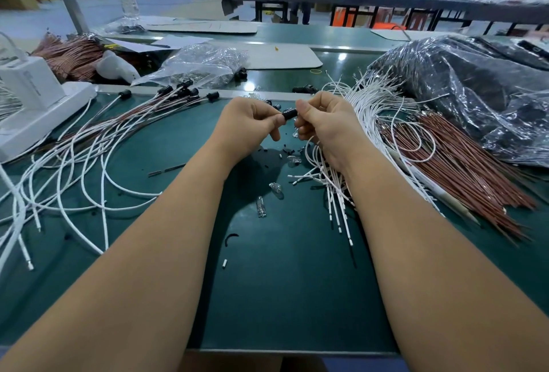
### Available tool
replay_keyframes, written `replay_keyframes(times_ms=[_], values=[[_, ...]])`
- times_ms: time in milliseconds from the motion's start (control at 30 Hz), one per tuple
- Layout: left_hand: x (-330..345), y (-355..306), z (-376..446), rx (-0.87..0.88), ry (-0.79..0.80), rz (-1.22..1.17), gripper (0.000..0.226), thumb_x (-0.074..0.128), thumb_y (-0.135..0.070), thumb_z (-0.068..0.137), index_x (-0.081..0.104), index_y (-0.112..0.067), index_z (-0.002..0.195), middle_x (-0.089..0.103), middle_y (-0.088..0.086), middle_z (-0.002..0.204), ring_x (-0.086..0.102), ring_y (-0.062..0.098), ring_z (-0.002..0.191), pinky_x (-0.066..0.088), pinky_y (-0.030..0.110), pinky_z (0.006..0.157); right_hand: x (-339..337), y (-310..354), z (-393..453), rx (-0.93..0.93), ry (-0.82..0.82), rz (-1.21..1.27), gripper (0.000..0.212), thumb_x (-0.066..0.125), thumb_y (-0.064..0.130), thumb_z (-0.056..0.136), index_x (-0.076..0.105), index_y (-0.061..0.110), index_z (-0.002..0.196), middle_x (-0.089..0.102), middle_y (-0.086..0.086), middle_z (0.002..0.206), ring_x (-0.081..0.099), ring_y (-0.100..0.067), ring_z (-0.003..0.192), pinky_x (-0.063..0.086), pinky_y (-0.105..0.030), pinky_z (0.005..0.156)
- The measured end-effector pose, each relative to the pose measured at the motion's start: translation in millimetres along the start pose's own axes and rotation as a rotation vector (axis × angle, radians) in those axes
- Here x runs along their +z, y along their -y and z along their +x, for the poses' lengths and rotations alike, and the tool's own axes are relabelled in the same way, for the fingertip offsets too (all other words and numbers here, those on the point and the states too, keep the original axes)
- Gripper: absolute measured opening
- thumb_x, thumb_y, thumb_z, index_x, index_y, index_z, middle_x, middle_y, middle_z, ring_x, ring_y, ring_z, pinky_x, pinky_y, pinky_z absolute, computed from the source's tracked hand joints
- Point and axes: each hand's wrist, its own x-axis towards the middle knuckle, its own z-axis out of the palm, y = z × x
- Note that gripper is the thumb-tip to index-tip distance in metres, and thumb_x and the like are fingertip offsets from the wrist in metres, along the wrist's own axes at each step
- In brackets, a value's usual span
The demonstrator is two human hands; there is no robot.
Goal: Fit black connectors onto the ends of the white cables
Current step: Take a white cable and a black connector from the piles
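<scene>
Black connector point(289, 113) pinched between left hand point(252, 122) and right hand point(322, 125), above green table point(267, 282). Both grips curled tight around it. Small, light, rigid, probably slick: best held by the barrel. White cables point(335, 193) thin and springy under right wrist: best pinched close behind the tip.

Table point(267, 282): both hands meet mid-table, left hand point(249, 122) and right hand point(323, 122) pinching one connector point(289, 113) between them. Finished cables point(89, 146) fan out left; loose cable bundle point(371, 110) right, plastic bag point(475, 89) behind it.
</scene>
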Motion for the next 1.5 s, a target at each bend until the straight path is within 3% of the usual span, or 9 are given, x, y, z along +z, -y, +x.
replay_keyframes(times_ms=[133,333,467,567,700,933,1033,1300,1500], values=[[-1,0,0,-0.037,-0.001,-0.028,0.032,0.065,-0.017,0.09,0.068,-0.019,0.058,0.06,0.009,0.063,0.04,0.02,0.061,0.033,0.024,0.058,0,1,-1,-0.034,0.069,-0.035,0.024,0.056,0.009,0.097,0.051,0.01,0.073,0.058,-0.006,0.062,0.052,-0.012,0.049,0.045,-0.022,0.05],[0,1,0,-0.055,-0.01,-0.049,0.03,0.065,-0.016,0.09,0.069,-0.016,0.06,0.066,0.021,0.071,0.043,0.021,0.064,0.036,0.026,0.063,-1,-1,0,-0.045,0.091,-0.068,0.022,0.054,0.009,0.098,0.05,0.008,0.076,0.061,-0.006,0.061,0.055,-0.015,0.05,0.049,-0.027,0.053],[1,3,1,-0.083,-0.009,-0.104,0.025,0.065,-0.016,0.088,0.072,-0.008,0.065,0.058,0.017,0.062,0.034,0.018,0.053,0.031,0.023,0.052,0,-3,1,-0.02,0.111,-0.038,0.021,0.052,0.009,0.099,0.049,0.007,0.078,0.064,-0.005,0.062,0.061,-0.016,0.053,0.054,-0.029,0.056],[2,4,2,-0.084,0.004,-0.12,0.025,0.066,-0.016,0.088,0.072,-0.007,0.066,0.061,0.025,0.066,0.035,0.018,0.053,0.031,0.021,0.052,1,-3,1,-0.019,0.123,-0.042,0.021,0.051,0.009,0.099,0.049,0.007,0.078,0.065,-0.008,0.064,0.062,-0.017,0.054,0.054,-0.028,0.055],[3,6,4,-0.084,-0.008,-0.156,0.02,0.066,-0.015,0.089,0.073,-0.004,0.074,0.066,0.009,0.063,0.036,0.001,0.041,0.032,0.012,0.045,1,-2,1,-0.016,0.109,-0.02,0.02,0.051,0.011,0.099,0.05,0.006,0.08,0.065,-0.009,0.065,0.061,-0.018,0.056,0.054,-0.027,0.056],[7,7,8,-0.081,-0.063,-0.239,0.019,0.063,-0.012,0.091,0.073,-0.011,0.074,0.063,-0.009,0.052,0.045,-0.005,0.042,0.033,0.004,0.044,7,1,0,0.003,0.047,0.092,0.027,0.043,0.021,0.104,0.055,0.004,0.086,0.064,-0.013,0.069,0.062,-0.02,0.057,0.054,-0.028,0.055],[8,8,8,-0.086,-0.077,-0.241,0.02,0.063,-0.011,0.091,0.072,-0.011,0.073,0.062,-0.009,0.051,0.045,-0.006,0.042,0.032,0.005,0.044,9,2,1,0.021,0.034,0.129,0.031,0.038,0.022,0.105,0.056,0.002,0.091,0.063,-0.016,0.071,0.062,-0.022,0.059,0.055,-0.029,0.056],[4,4,7,-0.099,-0.059,-0.261,0.02,0.064,-0.013,0.091,0.073,-0.018,0.074,0.063,-0.008,0.051,0.044,-0.004,0.041,0.033,0.005,0.044,9,1,-1,-0.06,0.049,0.028,0.013,0.051,0.007,0.099,0.051,0.004,0.086,0.066,-0.016,0.075,0.065,-0.024,0.064,0.058,-0.031,0.063],[-7,3,5,-0.17,0.082,-0.234,0.019,0.058,-0.021,0.096,0.073,-0.019,0.087,0.065,-0.004,0.06,0.034,0.003,0.042,0.031,0.015,0.043,10,1,-1,-0.066,-0.112,0.182,0.018,0.049,0.004,0.099,0.049,0.008,0.082,0.065,-0.013,0.072,0.065,-0.021,0.059,0.058,-0.03,0.06]])
